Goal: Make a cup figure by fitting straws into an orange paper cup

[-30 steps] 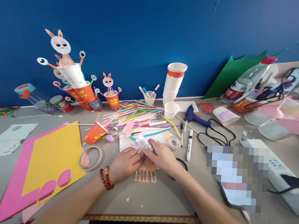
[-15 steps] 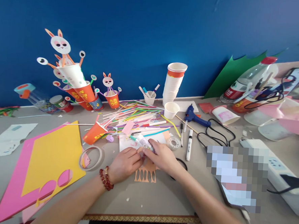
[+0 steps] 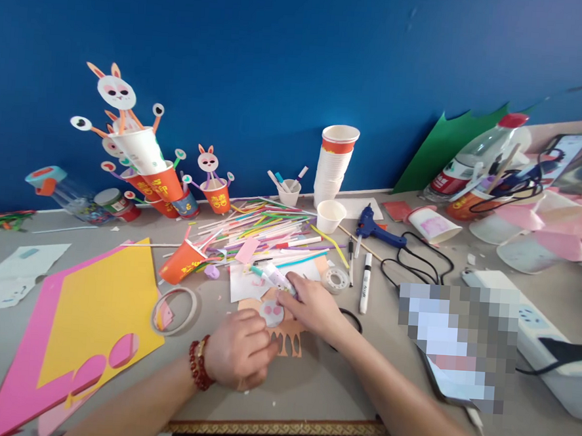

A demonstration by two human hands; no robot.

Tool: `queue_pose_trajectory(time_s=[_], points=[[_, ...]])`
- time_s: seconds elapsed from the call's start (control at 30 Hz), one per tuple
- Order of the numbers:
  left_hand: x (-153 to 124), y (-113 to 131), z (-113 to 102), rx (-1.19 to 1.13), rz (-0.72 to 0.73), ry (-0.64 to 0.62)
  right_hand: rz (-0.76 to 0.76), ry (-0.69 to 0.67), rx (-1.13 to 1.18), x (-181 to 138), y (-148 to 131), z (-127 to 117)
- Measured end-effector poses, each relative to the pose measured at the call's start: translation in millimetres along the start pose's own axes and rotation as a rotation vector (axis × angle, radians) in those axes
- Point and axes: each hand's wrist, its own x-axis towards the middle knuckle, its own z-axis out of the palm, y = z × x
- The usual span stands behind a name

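Observation:
My right hand (image 3: 310, 303) is closed around a white printed tube (image 3: 278, 278) with a teal end, its tip pointing left. Just below the tube lies a white paper disc (image 3: 271, 313) with two pink circles, like a small face. The disc rests on peach paper (image 3: 292, 324) whose front edge is cut into a row of slots. My left hand (image 3: 243, 350), with red beads at the wrist, is curled over the left side of that paper, beside the disc. Its fingertips are turned under and hidden, so I cannot make out anything in them.
Behind the hands spread paper sticks (image 3: 271, 226). Pink and yellow sheets (image 3: 101, 305) and a tape roll (image 3: 153, 308) are on the left. A glue gun (image 3: 380, 229), white marker (image 3: 366, 285) and power strip (image 3: 507, 303) lie right. Stacked paper cups (image 3: 332, 171) stand at the back.
My left hand has moved left and toward me, off the disc, which now shows with its pink circles. My right hand stays on the tube in nearly the same place.

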Motion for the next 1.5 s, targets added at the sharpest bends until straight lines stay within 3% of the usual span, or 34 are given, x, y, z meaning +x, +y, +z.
queue_pose_trajectory(time_s=[0.1, 0.3, 0.5, 0.8, 1.33, 1.5], points=[[0, 5, 3, -0.019, 0.014, -0.018, 0.013, -0.007, -0.002, 0, 0, 0], [-6, -2, 10, 0.1, -0.228, -0.092, 0.01, -0.002, 0.001, 1, -1, 0], [-9, 0, 12, 0.174, -0.33, -0.093, 0.028, -0.029, 0.007, 1, -3, -3], [-9, 0, 11, 0.17, -0.346, -0.066, 0.025, -0.028, 0.025, 1, -3, -3], [-7, 3, 13, 0.192, -0.372, -0.149, 0.018, -0.022, 0.026, 1, -1, -2], [-5, 2, 9, 0.2, -0.411, -0.25, 0.019, -0.021, 0.046, 1, -1, -1]])
